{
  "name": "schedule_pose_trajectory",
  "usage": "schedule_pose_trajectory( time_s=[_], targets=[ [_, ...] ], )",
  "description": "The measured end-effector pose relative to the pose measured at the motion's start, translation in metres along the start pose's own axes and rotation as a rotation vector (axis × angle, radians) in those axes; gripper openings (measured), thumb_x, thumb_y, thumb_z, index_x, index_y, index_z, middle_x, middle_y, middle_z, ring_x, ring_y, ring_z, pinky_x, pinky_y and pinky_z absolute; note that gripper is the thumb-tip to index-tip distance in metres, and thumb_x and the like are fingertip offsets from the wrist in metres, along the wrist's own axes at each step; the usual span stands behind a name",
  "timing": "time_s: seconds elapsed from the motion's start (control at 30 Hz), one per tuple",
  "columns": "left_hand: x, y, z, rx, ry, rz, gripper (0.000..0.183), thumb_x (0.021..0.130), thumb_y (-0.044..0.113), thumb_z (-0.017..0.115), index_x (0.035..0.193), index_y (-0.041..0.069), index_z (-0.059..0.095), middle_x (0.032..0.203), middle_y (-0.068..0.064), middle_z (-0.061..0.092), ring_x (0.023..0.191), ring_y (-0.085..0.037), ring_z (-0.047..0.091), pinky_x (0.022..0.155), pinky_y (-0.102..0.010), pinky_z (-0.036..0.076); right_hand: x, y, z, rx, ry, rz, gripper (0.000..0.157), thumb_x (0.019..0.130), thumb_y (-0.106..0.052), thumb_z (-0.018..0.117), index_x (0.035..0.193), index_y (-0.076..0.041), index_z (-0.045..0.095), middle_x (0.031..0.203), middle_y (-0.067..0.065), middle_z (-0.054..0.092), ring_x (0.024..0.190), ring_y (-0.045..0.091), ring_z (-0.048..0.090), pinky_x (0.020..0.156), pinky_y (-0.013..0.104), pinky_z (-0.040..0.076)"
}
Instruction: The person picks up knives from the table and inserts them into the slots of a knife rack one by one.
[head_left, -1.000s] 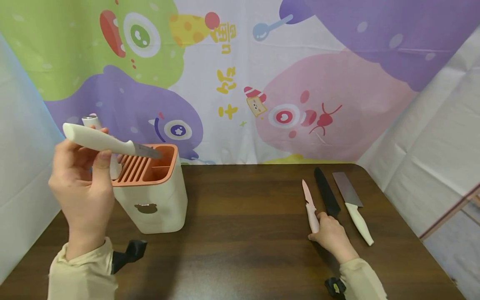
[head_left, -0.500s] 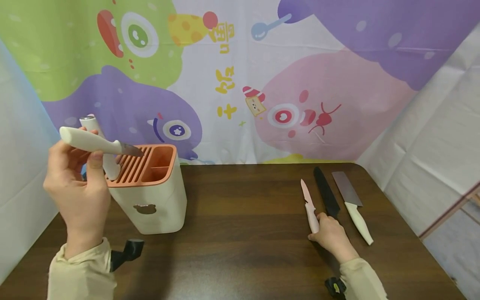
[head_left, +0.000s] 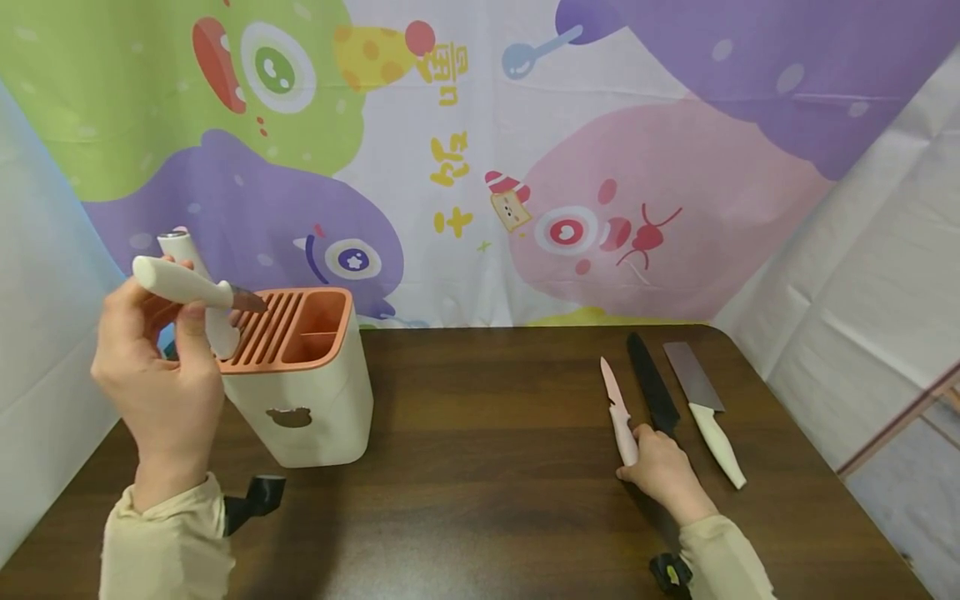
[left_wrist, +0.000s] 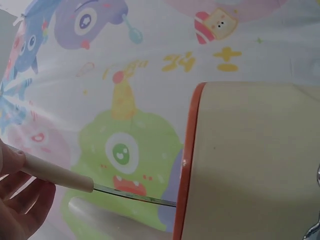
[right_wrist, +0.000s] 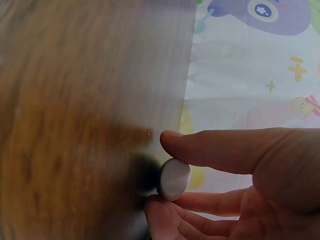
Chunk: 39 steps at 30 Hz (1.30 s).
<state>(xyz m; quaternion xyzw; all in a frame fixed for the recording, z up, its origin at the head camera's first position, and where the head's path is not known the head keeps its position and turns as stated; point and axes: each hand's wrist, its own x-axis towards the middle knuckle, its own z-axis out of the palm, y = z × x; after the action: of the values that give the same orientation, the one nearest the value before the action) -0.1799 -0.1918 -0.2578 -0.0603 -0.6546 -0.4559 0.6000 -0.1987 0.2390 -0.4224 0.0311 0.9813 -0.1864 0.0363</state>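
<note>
My left hand (head_left: 159,375) grips a small white-handled knife (head_left: 183,282) above the knife holder (head_left: 318,421). Its blade points down toward the orange slotted top; in the left wrist view the blade (left_wrist: 135,195) reaches the orange rim. Another white handle (head_left: 222,333) stands at the holder's left end, partly hidden behind my fingers. On the right, my right hand (head_left: 662,471) pinches the handle of a pink knife (head_left: 622,435) that lies on the table, blade pointing away. The right wrist view shows the handle's rounded end (right_wrist: 175,179) between thumb and fingers.
Right of the pink knife lie a black knife (head_left: 654,383) and a cleaver (head_left: 716,442) with a cream handle. The holder has two open orange compartments (head_left: 321,333) beside its slots. A cartoon-printed curtain (head_left: 465,275) hangs behind the wooden table (head_left: 480,500).
My left hand has shifted the white-handled knife leftward, its tip passing from over the open compartments to over the left slots. My right hand stays at the pink knife.
</note>
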Motion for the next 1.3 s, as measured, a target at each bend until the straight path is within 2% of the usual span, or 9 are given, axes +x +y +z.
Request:
schedule_pose_trajectory(
  time_s=[0.53,0.8,1.03,1.2,1.3],
  targets=[
    [-0.002,-0.003,0.001,0.069,0.007,0.024,0.024,0.084,0.008,0.062,0.107,0.002,0.064,0.102,-0.007,0.065,0.091,-0.013,0.061,0.083,-0.018,0.047,0.0,0.0,-0.001,0.002,0.0,-0.005,0.055,0.068,-0.015,0.077,0.106,0.013,0.049,0.089,0.023,0.057,0.082,0.035,0.057,0.071,0.049,0.047],
    [-0.004,-0.013,-0.003,0.149,-0.042,0.032,0.024,0.086,0.009,0.058,0.109,0.004,0.064,0.102,-0.004,0.064,0.092,-0.002,0.058,0.084,-0.016,0.046,0.0,0.0,0.001,-0.005,-0.007,0.0,0.055,0.068,-0.014,0.077,0.106,0.013,0.049,0.09,0.023,0.057,0.083,0.035,0.057,0.072,0.049,0.046],
    [-0.007,-0.019,-0.006,0.215,-0.074,0.007,0.026,0.086,0.005,0.053,0.109,0.008,0.064,0.103,-0.005,0.063,0.091,0.007,0.054,0.083,-0.013,0.045,-0.002,-0.002,-0.002,0.006,-0.001,-0.016,0.055,0.068,-0.014,0.076,0.107,0.013,0.049,0.091,0.024,0.057,0.084,0.037,0.057,0.073,0.05,0.045],
    [-0.01,-0.021,-0.007,0.214,-0.076,-0.023,0.028,0.084,-0.001,0.052,0.109,0.002,0.063,0.1,0.007,0.061,0.092,0.001,0.056,0.08,-0.011,0.043,-0.002,-0.002,-0.002,0.006,0.001,-0.015,0.054,0.068,-0.013,0.076,0.107,0.013,0.05,0.09,0.024,0.057,0.084,0.036,0.057,0.073,0.05,0.045],
    [-0.012,-0.022,-0.007,0.228,-0.073,-0.039,0.029,0.083,-0.005,0.05,0.108,-0.001,0.062,0.098,0.006,0.06,0.091,0.002,0.054,0.078,-0.01,0.041,-0.002,-0.002,-0.002,0.004,-0.002,-0.011,0.053,0.068,-0.013,0.076,0.106,0.013,0.05,0.089,0.023,0.057,0.083,0.036,0.057,0.072,0.05,0.045]
  ],
)
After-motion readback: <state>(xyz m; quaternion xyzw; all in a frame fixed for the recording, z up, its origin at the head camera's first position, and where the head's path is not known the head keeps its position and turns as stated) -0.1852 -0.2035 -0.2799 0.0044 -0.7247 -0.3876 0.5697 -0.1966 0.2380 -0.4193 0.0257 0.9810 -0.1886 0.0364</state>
